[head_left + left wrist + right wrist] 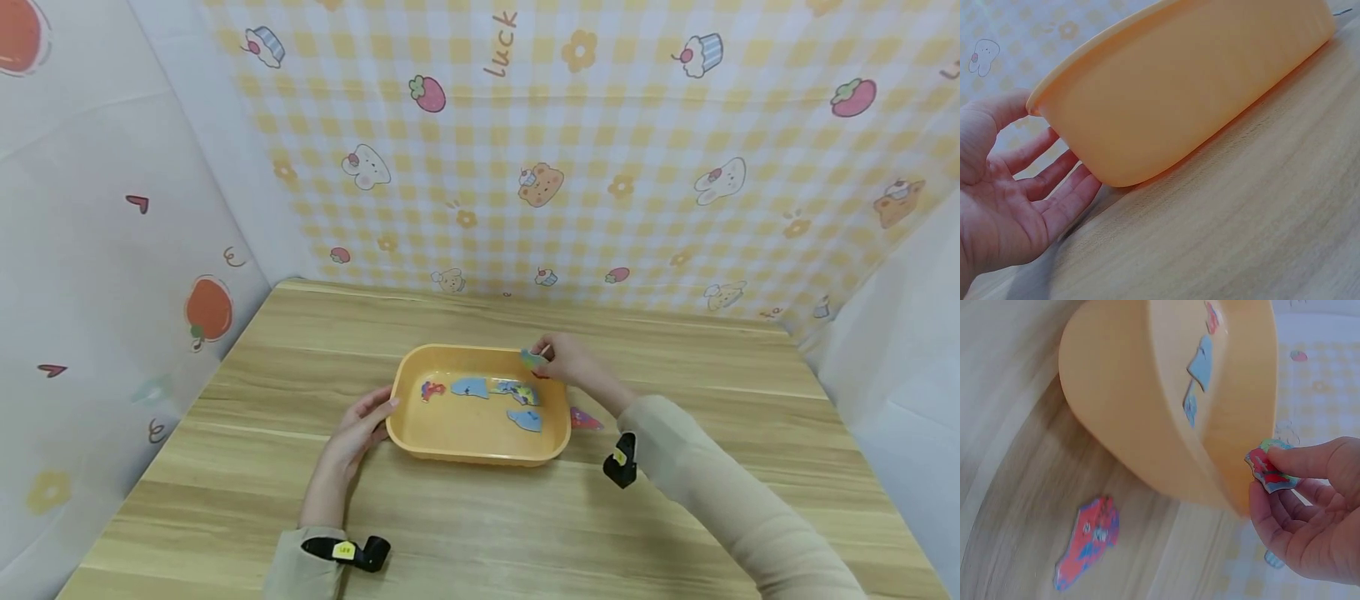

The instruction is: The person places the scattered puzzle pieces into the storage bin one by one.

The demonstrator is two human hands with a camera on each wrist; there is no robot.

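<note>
A yellow plastic tub (pixel 472 454) stands on the wooden table. My left hand (pixel 365 429) holds it at its left end, the thumb at the rim and the other fingers against the outer wall. Above the tub's far right corner, my right hand (pixel 566 362) pinches a puzzle piece (pixel 1265 469), red with green and blue, between thumb and fingers. Inside the tub lie a small red piece (pixel 432 390), a light blue piece (pixel 470 387), a blue and yellow patterned patch (pixel 519 392) and another blue piece (pixel 525 420).
A pink-red puzzle piece (pixel 1088 540) lies on the table (pixel 247 467) just outside the tub's right end. A checked cloth (pixel 480 125) hangs behind the table, and pale cloth (pixel 112 250) hangs at the left side.
</note>
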